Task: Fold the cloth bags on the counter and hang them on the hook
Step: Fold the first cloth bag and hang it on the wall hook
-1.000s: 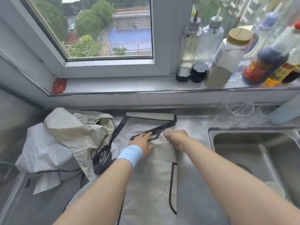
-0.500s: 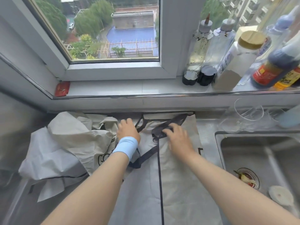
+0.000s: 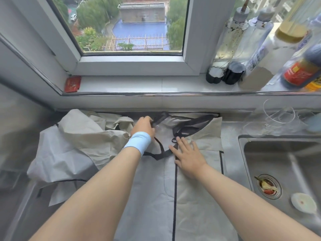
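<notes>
though flat, bag lengthwise toward window

No legible text, even on bottle label.

2 hands: left hand, right hand. 1 wristband. 1 flat bag; heap of more at the worktop's left edge, count unclear. At least 5 bottles on the sill. 1 red packet. 1 sink — 1 dish in it.
</notes>
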